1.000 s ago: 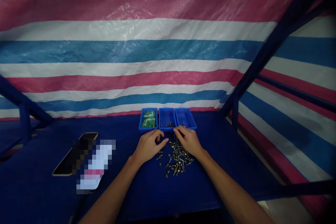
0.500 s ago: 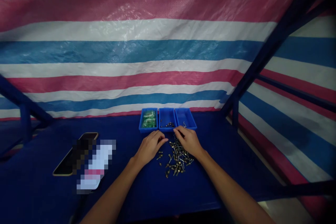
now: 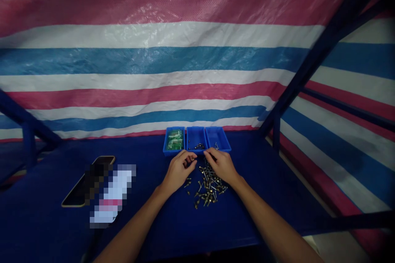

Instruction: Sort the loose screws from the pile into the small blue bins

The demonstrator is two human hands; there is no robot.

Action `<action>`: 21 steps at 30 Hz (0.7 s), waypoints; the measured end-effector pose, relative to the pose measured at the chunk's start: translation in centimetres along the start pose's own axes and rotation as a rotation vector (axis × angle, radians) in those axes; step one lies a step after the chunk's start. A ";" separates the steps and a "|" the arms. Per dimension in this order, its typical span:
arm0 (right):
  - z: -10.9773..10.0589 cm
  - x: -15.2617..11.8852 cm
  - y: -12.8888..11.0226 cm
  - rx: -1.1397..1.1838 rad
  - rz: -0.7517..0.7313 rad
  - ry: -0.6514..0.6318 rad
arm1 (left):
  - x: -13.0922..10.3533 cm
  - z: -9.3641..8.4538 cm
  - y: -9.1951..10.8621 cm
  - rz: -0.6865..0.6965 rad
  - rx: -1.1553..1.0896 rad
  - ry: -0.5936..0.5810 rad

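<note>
My left hand [image 3: 180, 171] is in front of the bins, thumb and fingers curled in a pinch around a small screw-like piece, too small to name surely. Close by on the right is my right hand [image 3: 222, 167], its thumb and forefinger pressed together; what they hold, if anything, cannot be made out. Below and partly under it lies a pile of screw-like metal pieces [image 3: 211, 187] with silver shanks and brass-coloured ends. A few short loose pieces [image 3: 188, 181] lie beside my left hand.
Three blue bins stand in a row: the left bin [image 3: 165, 139] holds green-and-clear packets [image 3: 175, 143], the middle bin [image 3: 196, 133] small metal pieces, the right bin [image 3: 219, 134] thin silver ones. A phone [image 3: 75, 191] and a blurred-out pale object [image 3: 115, 191] lie left on the blue table [image 3: 173, 230].
My left hand has shifted slightly up, and its fingers have curled and parted a little from the thumb, showing a small piece. My right hand has barely moved.
</note>
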State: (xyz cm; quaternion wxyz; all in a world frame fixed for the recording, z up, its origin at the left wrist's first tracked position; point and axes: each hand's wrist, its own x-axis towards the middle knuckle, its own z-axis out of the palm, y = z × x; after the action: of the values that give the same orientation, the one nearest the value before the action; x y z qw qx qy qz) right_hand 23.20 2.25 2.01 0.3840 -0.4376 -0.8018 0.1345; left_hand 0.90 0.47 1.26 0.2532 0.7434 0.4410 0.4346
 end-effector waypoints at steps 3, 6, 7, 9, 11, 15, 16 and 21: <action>0.1 0.0 0.0 0.002 -0.002 0.000 | 0.0 0.0 -0.1 0.013 -0.002 0.005; 0.1 0.0 0.1 0.006 -0.003 -0.002 | 0.0 0.0 -0.1 0.024 0.023 0.022; 0.1 0.0 0.1 0.005 -0.003 -0.001 | 0.0 0.0 0.0 0.028 0.034 0.032; 0.1 0.0 0.2 0.003 -0.005 0.003 | -0.1 0.0 0.2 0.039 0.056 0.059; 0.2 0.0 0.2 0.007 -0.008 0.008 | -0.2 0.0 0.2 0.057 0.073 0.088; 0.2 -0.1 0.1 0.026 -0.015 -0.004 | -0.3 0.0 0.2 0.096 0.092 0.142; 0.2 0.0 0.1 0.030 -0.017 -0.008 | -0.3 0.0 0.1 0.102 0.097 0.158; 0.2 0.0 -0.1 0.042 -0.024 -0.016 | -0.2 -0.1 0.4 0.118 0.120 0.209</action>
State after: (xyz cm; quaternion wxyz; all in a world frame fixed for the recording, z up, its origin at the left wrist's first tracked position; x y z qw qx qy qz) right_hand 23.05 2.22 1.95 0.3881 -0.4187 -0.8072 0.1501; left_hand 0.94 0.14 1.50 0.1352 0.7325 0.4456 0.4967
